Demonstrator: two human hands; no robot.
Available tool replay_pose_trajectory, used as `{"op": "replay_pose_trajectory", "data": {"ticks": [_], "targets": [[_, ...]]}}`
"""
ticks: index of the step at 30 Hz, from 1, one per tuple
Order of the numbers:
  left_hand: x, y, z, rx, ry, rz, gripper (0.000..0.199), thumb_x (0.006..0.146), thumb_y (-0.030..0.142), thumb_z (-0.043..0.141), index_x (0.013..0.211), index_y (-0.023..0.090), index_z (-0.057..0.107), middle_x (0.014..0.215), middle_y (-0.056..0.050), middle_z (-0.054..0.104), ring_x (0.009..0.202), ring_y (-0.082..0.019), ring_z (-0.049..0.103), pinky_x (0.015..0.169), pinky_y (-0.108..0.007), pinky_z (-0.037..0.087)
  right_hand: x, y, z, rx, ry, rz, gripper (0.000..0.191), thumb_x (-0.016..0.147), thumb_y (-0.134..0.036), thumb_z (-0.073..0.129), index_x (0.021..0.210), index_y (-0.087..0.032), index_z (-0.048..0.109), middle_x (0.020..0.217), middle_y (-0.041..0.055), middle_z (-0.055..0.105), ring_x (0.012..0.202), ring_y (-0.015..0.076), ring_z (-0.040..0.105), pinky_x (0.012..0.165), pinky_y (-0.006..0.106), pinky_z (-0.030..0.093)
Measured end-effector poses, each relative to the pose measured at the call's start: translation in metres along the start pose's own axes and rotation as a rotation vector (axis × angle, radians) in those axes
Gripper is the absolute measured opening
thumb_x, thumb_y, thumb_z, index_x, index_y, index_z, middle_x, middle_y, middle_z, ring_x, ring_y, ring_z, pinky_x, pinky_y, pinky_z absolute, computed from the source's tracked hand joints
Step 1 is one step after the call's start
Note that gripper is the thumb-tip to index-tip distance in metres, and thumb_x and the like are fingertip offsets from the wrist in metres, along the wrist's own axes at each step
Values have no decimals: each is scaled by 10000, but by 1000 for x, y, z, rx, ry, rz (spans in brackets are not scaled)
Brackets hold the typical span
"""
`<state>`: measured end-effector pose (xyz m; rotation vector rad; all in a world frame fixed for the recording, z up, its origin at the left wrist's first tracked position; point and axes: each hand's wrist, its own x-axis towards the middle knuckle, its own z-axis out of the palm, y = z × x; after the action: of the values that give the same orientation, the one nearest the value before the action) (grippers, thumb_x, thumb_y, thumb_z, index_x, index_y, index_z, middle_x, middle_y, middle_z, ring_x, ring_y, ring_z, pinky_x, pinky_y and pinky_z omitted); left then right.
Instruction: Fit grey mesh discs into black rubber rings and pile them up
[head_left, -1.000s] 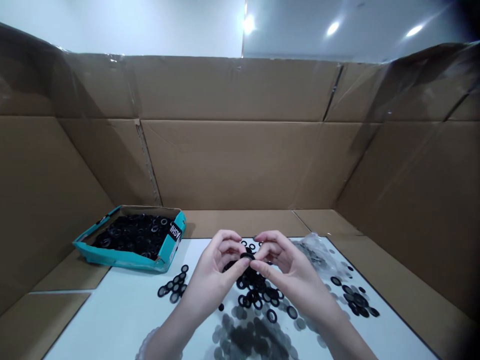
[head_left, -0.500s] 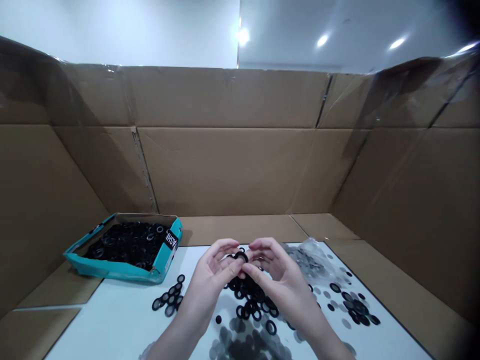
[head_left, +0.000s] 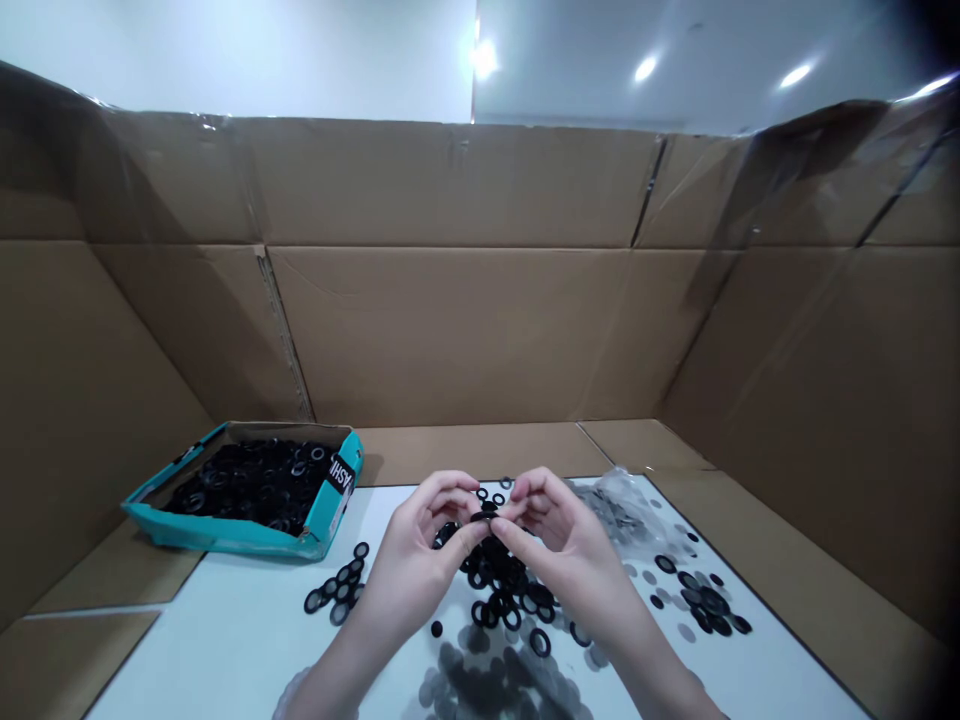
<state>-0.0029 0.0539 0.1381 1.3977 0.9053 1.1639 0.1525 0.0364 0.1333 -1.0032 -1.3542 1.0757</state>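
Note:
Between the fingertips of both my hands is a small black ring (head_left: 484, 516), seen almost edge-on. My left hand (head_left: 426, 548) pinches it from the left with thumb and fingers. From the other side, my right hand (head_left: 562, 545) grips it the same way. Below and behind the fingers lies a pile of loose black rings (head_left: 496, 572) on the white tabletop, partly hidden by the hands. Nearer to me, thin grey translucent discs (head_left: 491, 690) are spread in shadow. A small group of black rings with grey centres (head_left: 339, 585) lies left of my left forearm.
At the left stands a teal open box (head_left: 225, 537) filled with black rings. A clear plastic bag of grey discs (head_left: 621, 508) lies back right. Black and grey discs (head_left: 712, 602) are scattered at the right. Cardboard walls (head_left: 450, 335) enclose the white table (head_left: 225, 640).
The ring in my fingers has turned from nearly face-on to nearly edge-on. My fingertips have shifted slightly around it, and the view has tilted a little.

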Motion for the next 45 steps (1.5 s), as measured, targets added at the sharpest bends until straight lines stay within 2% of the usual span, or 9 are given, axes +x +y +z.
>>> {"op": "replay_pose_trajectory", "data": {"ticks": [3,13,19,24,28,31,39,45], "targets": [[-2,0,0,40,0,11,210,764,267,685,929,207,570,845,-9,607,836,-156,588,812,-269,471,1,1,-2,83,-52,52,226,811,-330,678,863,-213,492,773,-10,587,768,139,579,732,253,473],[-6,-7,4,127,-28,94,170,809,211,622,968,225,567,903,4,611,871,-127,587,814,-230,480,6,8,-10,316,-90,163,264,745,-283,763,822,-202,524,748,-31,588,747,103,545,707,203,420],[-1,0,1,-35,-40,-57,220,747,224,690,941,186,594,815,6,611,803,-118,590,752,-219,494,6,6,-9,294,-86,171,255,741,-282,768,811,-202,536,721,-38,588,716,98,539,695,207,421],[2,2,-4,-146,-96,-127,292,678,207,762,935,171,627,763,22,611,739,-92,576,713,-199,486,8,5,-11,328,-156,243,311,652,-230,823,771,-192,538,695,-49,594,681,91,539,658,196,425],[1,2,-7,-129,-84,-161,312,657,206,781,928,166,633,727,28,613,677,-77,554,658,-189,466,8,7,-12,336,-180,272,311,608,-144,829,745,-187,553,670,-53,619,650,84,546,636,183,424],[2,1,-7,-100,-75,-177,302,650,219,785,903,159,632,749,14,632,698,-89,574,680,-206,472,9,8,-12,318,-145,281,303,593,-121,826,737,-186,567,653,-49,638,641,90,575,637,189,440],[7,-3,-7,-100,-102,-217,295,643,231,789,865,141,616,713,19,632,663,-87,577,661,-212,467,7,5,-11,219,-82,291,311,587,-150,824,783,-199,588,632,-47,664,644,112,625,647,204,471],[7,-2,-9,-102,-139,-282,382,547,165,835,856,128,615,658,36,629,606,-76,554,621,-203,455,5,2,-13,148,-109,299,271,594,-173,817,754,-198,600,616,-37,667,634,124,632,621,212,478]]}}
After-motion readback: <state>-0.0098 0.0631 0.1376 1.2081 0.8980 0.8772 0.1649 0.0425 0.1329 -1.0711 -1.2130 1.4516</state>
